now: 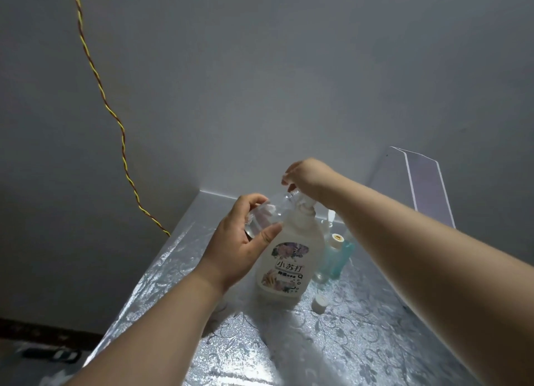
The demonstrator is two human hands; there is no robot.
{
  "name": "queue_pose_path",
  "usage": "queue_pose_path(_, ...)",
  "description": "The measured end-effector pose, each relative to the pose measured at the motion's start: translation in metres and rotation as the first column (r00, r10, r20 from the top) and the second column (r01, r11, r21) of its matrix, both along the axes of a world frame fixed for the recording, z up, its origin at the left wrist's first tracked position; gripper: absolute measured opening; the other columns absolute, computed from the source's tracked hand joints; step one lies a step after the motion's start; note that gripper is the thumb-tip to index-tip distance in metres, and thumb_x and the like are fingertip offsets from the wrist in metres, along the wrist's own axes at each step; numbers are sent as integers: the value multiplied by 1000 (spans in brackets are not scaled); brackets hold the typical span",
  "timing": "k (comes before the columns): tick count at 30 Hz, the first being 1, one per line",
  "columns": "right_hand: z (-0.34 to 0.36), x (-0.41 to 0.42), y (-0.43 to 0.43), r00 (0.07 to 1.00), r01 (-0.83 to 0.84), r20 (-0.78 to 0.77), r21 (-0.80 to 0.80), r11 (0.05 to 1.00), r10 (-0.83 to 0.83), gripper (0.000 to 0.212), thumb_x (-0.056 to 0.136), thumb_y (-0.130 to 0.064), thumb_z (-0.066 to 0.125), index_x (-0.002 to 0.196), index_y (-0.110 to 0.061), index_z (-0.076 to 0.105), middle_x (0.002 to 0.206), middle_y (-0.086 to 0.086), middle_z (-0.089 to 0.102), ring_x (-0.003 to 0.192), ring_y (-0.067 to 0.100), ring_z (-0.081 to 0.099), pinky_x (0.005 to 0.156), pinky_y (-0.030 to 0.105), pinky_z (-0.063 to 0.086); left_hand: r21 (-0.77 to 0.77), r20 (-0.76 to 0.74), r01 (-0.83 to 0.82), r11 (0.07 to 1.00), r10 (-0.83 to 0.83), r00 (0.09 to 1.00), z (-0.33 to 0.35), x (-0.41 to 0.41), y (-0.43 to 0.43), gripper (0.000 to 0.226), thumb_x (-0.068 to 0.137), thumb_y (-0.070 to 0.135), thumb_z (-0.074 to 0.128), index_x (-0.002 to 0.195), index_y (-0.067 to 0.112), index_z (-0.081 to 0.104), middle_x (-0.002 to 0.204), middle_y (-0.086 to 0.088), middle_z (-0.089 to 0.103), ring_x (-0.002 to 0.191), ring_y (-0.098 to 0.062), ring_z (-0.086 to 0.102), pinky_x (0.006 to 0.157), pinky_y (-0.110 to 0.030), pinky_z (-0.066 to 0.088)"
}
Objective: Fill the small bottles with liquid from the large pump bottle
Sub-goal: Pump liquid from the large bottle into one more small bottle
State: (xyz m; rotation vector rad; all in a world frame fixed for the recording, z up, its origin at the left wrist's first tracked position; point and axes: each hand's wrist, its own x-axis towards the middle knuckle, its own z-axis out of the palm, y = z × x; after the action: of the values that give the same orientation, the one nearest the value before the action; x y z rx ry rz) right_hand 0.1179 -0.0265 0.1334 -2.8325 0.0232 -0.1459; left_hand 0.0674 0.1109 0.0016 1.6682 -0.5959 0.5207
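Small clear bottle (277, 209) is up in the air, held in the left hand (242, 241). The thumb is on the near side and the fingers curl round the far side. The bottle is tipped over, and its open mouth points up and to the right. The mouth is right next to the top of the large pump bottle (289, 258).

The right hand (309, 177) sits on the very top of the large pump bottle. Its fingers bend down over the pump and hide most of it. The arm comes in from the right.

The large pump bottle is white and stands up straight on the tabletop (375, 328). It has a label with flowers and some writing on its front.

Just behind it, on the right, stands a small blue-green bottle (338, 255) with a white top. The right arm hangs over it. Something clear stands low by this bottle, but I cannot tell what it is. A loose white cap (319, 302) lies on the tabletop near the bottom of the large pump bottle, on its right side.

The tabletop is shiny and silver with a swirly flower pattern. At its far right end a clear plastic stand (424, 183) leans by the grey wall (260, 67). A twisted yellow and red wire (115, 119) hangs down the wall on the left, reaching the tabletop edge.
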Motion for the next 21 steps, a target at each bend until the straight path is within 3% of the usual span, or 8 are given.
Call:
queue_pose_path(3,8,-4,2,998,-19,64,1,1000,19,35,96,-28,46,111,-4,66,118,14,64,97,26,54,90,43,40,-20,7,-22,1000,22,1000,2,0,1,33,78,51,65,105,46,46,109,27,56,102,18,51,80,1,37)
queue_pose_path(5,9,-6,6,999,-26,22,12,1000,26,36,98,-30,45,112,-5,67,119,12,65,105,30,59,93,36,42,-21,18,-31,999,32,999,3,-1,0,32,78,48,65,104,46,46,108,26,57,100,18,52,79,0,37)
queue_pose_path(7,5,-7,5,999,-29,-25,18,999,29,35,100,-22,41,118,-4,65,124,12,63,116,30,58,86,27,41,-17,24,-21,1000,21,999,3,0,0,32,79,50,65,104,45,46,106,25,58,99,16,54,78,0,38)
queue_pose_path(10,-4,-6,-1,1000,-28,-2,110,994,29,32,98,-15,42,118,-1,63,124,17,62,118,31,57,93,31,46,5,12,-4,1000,4,1000,0,2,-2,37,76,61,62,106,47,45,109,24,59,101,10,56,77,-4,42)
queue_pose_path(14,-9,-6,-2,1000,-5,-30,121,993,9,32,98,-12,41,117,-1,64,124,19,62,118,32,57,84,29,44,8,3,10,1000,-10,1000,-2,2,-2,35,77,57,64,105,46,45,106,24,61,98,10,57,74,-4,43)
queue_pose_path(18,-2,-13,0,997,-50,-52,94,994,55,37,101,-20,39,116,0,65,123,17,63,99,25,57,78,25,38,-9,11,27,1000,-27,1000,1,0,-1,33,78,56,63,105,51,45,108,34,56,98,11,57,74,-3,43)
queue_pose_path(21,6,-13,-2,997,-69,-29,97,993,72,43,101,-30,37,113,1,65,103,13,63,87,21,51,64,25,37,-37,14,34,999,-34,999,2,1,-1,34,79,55,64,107,48,46,109,30,58,98,7,58,76,-6,44)
